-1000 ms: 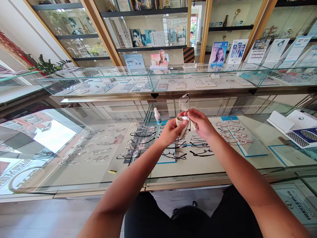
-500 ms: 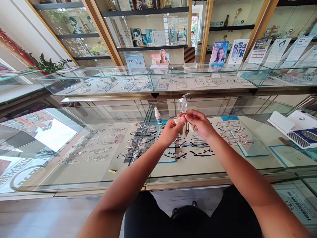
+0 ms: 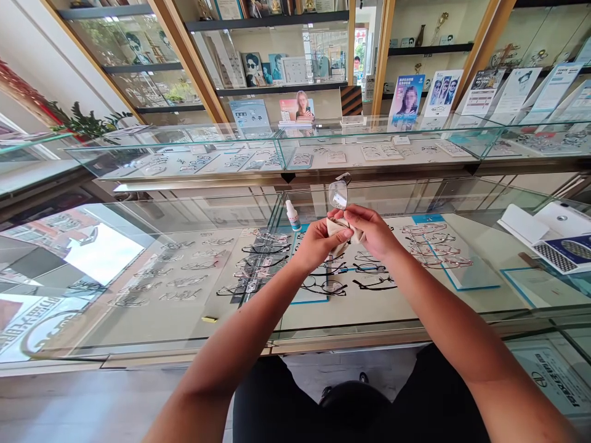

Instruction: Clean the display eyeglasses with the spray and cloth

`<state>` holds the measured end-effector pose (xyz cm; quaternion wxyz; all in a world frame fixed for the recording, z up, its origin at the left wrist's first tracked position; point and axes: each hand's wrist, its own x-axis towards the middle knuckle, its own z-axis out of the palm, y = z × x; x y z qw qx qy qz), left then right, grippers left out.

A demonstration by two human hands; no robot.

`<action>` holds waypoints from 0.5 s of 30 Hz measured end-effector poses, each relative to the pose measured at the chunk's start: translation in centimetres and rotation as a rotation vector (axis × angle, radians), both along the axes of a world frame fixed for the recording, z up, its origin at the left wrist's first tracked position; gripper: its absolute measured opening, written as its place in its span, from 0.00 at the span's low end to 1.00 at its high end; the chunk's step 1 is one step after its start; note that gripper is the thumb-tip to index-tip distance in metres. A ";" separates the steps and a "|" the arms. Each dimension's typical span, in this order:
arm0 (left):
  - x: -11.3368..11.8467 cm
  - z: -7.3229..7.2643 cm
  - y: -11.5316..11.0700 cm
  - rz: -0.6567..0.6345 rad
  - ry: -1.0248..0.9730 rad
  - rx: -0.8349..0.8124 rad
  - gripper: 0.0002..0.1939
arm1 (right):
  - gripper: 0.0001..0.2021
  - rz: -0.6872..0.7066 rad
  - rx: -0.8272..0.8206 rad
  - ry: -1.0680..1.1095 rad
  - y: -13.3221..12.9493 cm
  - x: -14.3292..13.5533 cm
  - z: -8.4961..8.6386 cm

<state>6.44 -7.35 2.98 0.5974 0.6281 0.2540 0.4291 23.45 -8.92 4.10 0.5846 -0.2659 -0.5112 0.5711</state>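
Above the glass counter, a pair of eyeglasses [image 3: 338, 194] is held up with one clear lens rising over my fingers; its other parts are hidden by the hands and cloth. My right hand [image 3: 372, 232] is closed on the eyeglasses, thumb and fingers pinching near the lower edge of the visible lens. A cream cloth [image 3: 340, 244] is bunched between both hands. My left hand [image 3: 319, 243] is closed on this cloth, its thumb pressed across the front. Beyond the left hand stands a white spray bottle [image 3: 292, 216] with a blue-and-white label.
Several dark eyeglass frames [image 3: 325, 285] lie below my hands. Pink-toned frames [image 3: 438, 246] are to the right, near an open white case [image 3: 549, 237]. A small yellow object [image 3: 209, 319] lies at front left. Another glass display case [image 3: 231, 154] runs behind.
My left thumb and the cloth have shifted slightly down and right against the eyeglasses. The visible lens has tilted a little and moved slightly left.
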 end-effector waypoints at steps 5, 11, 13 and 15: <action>-0.1 0.1 0.0 0.011 0.045 0.080 0.29 | 0.20 0.023 -0.049 0.067 0.2 0.3 -0.2; -0.1 0.4 -0.3 0.046 0.077 0.167 0.28 | 0.19 0.022 -0.100 0.151 0.6 0.2 -0.5; 0.0 0.4 -0.4 0.087 0.079 0.187 0.28 | 0.19 0.020 -0.120 0.157 0.6 0.1 -0.6; 0.2 0.3 -0.5 0.138 0.056 0.190 0.30 | 0.18 0.019 -0.124 0.145 0.6 -0.2 -0.8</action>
